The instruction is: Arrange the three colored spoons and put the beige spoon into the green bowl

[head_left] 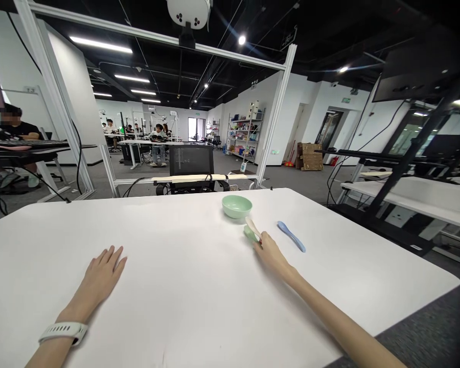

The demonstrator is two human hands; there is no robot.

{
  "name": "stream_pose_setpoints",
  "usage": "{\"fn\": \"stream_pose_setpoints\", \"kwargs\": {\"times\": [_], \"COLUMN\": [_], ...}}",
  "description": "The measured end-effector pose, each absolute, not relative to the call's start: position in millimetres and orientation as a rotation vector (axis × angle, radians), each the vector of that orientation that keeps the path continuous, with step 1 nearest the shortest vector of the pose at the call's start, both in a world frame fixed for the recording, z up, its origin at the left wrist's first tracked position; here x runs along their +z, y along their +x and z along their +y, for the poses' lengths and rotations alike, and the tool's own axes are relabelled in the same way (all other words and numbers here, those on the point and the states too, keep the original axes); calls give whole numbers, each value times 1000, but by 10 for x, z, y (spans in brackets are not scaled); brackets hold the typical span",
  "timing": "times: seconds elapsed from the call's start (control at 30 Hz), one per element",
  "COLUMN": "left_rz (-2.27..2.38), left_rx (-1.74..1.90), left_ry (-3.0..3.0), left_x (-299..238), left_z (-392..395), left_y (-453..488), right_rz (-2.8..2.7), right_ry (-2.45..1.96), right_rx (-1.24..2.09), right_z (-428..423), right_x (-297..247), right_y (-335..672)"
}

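Observation:
My right hand [270, 250] is closed around a cream-coloured spoon [252, 226] that points up and to the left. Just below it, a green spoon [249, 233] reaches under my fingers; I cannot tell whether it is also gripped or lies on the table. Behind these spoons stands a light green bowl [236, 208], upright. A blue spoon [291, 236] lies to the right of my right hand, apart from it. My left hand [104, 273] rests palm down on the white table [168, 286], fingers stretched out, holding nothing.
A metal frame [279, 102] rises behind the table, with a white camera-like device [189, 13] on its top bar. A black mesh chair [191, 161] stands beyond the far edge. A black monitor stand [402, 163] is at right. People sit at desks in the background.

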State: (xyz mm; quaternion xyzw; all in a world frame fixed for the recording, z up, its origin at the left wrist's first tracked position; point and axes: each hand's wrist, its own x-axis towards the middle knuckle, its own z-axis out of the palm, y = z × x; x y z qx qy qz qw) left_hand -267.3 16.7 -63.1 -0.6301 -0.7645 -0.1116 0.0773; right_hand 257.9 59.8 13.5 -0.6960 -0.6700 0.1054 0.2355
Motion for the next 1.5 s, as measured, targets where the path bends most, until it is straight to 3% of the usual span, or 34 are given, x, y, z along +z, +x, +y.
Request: {"fn": "stream_pose_setpoints", "kwargs": {"times": [0.2, 0.57, 1.17, 1.5], "left_rz": [-2291, -2284, -2284, -2272], "left_rx": [-327, -363, -359, -387], "left_ry": [-1883, -1877, -1875, -1898], "left_x": [-620, -612, -608, -569], "left_z": [163, 148, 154, 130], "left_y": [-2662, -2630, -2643, -2607], "right_rz": [-1937, -1961, -1972, -1864], "right_ry": [-1662, -1666, -1738, -2049], "right_rx": [425, 561, 506, 269], "right_z": [401, 352, 360, 572], "right_x": [87, 101, 210, 204], "right_y": [2035, 1666, 1615, 2344]}}
